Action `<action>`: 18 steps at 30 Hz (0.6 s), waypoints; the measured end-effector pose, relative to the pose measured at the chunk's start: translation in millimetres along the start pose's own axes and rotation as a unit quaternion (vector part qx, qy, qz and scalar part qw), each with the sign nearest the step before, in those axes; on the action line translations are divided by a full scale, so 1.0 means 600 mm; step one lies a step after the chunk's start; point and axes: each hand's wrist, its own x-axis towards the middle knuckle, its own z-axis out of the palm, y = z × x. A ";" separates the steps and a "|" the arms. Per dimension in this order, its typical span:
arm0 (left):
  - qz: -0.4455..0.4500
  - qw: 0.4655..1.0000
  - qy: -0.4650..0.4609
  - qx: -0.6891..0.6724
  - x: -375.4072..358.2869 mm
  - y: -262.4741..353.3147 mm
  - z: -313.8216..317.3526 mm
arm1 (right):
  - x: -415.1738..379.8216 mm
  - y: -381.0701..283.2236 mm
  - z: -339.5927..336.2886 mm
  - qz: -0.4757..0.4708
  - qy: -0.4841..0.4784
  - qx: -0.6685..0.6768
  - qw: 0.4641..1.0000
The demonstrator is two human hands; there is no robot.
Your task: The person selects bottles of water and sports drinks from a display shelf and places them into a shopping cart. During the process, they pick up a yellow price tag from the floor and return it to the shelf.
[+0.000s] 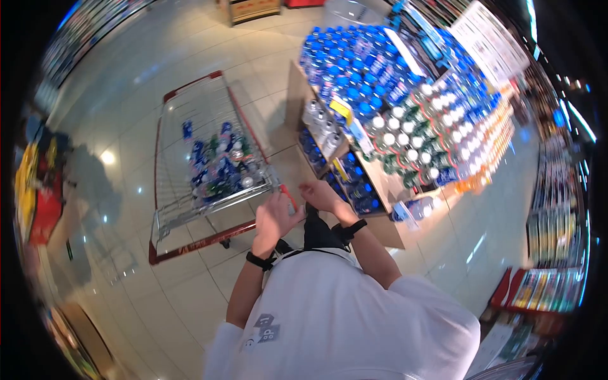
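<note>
My left hand (273,218) is closed over the right end of the shopping cart's red handle (209,241), thumb towards the right. Just right of it and a little higher is my right hand (322,195), its fingers curled inward; I cannot tell whether anything is in them. The wire shopping cart (166,158) stands ahead and to the left. A pile of drink bottles (221,166) with blue, green and white parts lies in its basket towards the handle end.
On the right, a display stand (296,95) bears blue-capped water bottles (351,69) and white-capped green-labelled bottles (405,139). More bottles (361,190) fill its lower shelves. Stocked shelves (554,221) line the far right. Red and yellow goods (44,196) stand at the left.
</note>
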 end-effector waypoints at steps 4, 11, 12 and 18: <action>-0.013 1.000 -0.012 0.018 0.003 0.001 -0.002 | -0.101 0.093 -0.075 0.141 -0.060 -0.012 0.988; -0.073 0.993 -0.085 0.027 0.018 0.006 -0.012 | -0.242 0.180 -0.210 0.304 0.078 -0.003 0.949; -0.068 0.993 -0.089 0.029 0.027 0.015 -0.018 | -0.250 0.175 -0.232 0.326 0.104 -0.003 0.939; -0.221 0.959 -0.157 0.087 0.051 0.015 0.005 | -0.240 0.152 -0.336 0.357 0.223 0.045 0.906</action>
